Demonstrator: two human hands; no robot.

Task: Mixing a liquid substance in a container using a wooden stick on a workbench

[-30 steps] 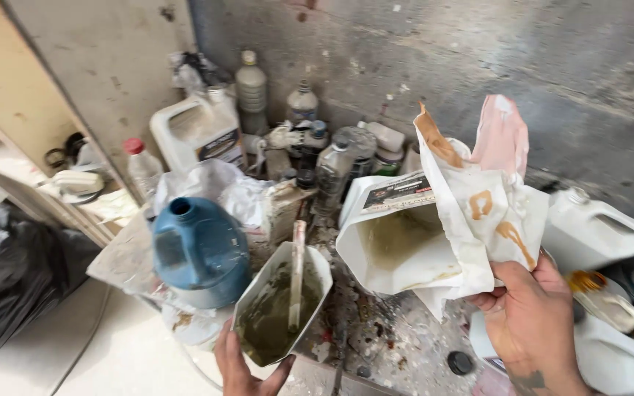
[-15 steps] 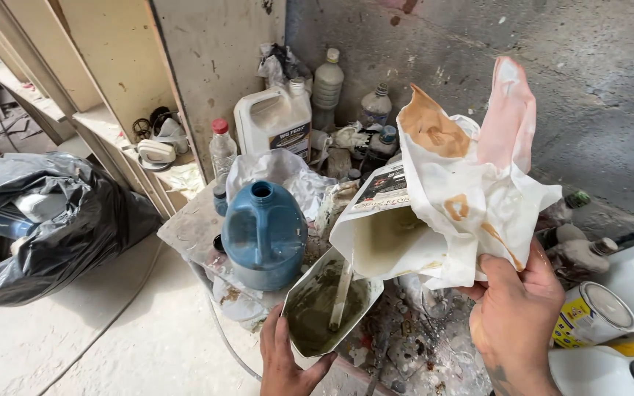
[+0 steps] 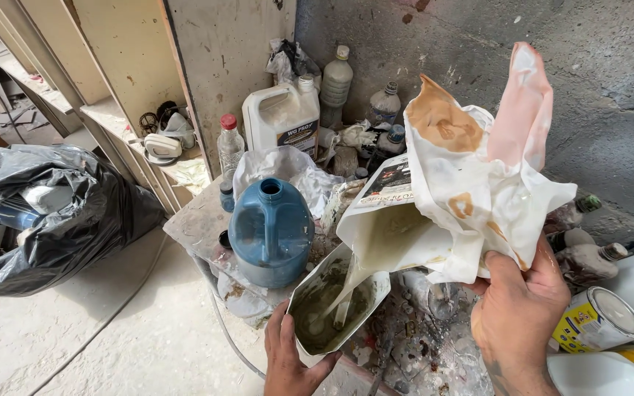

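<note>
The right hand [image 3: 516, 317] grips a tilted paper bag [image 3: 449, 213], and pale powder falls into the cut container [image 3: 335, 302] that the left hand [image 3: 291, 359] holds below. The container already has greenish-grey mix and looks about half full.

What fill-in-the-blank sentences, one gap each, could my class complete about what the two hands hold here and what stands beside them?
1. The right hand tilts a crumpled white bag, and pale ____ pours from it.
2. The left hand holds a cut-open container from ____.
3. Left of that container stands a jug coloured ____.
4. On the floor at far left lies a ____ rubbish bag.

Missing words: powder; below; blue; black
</note>
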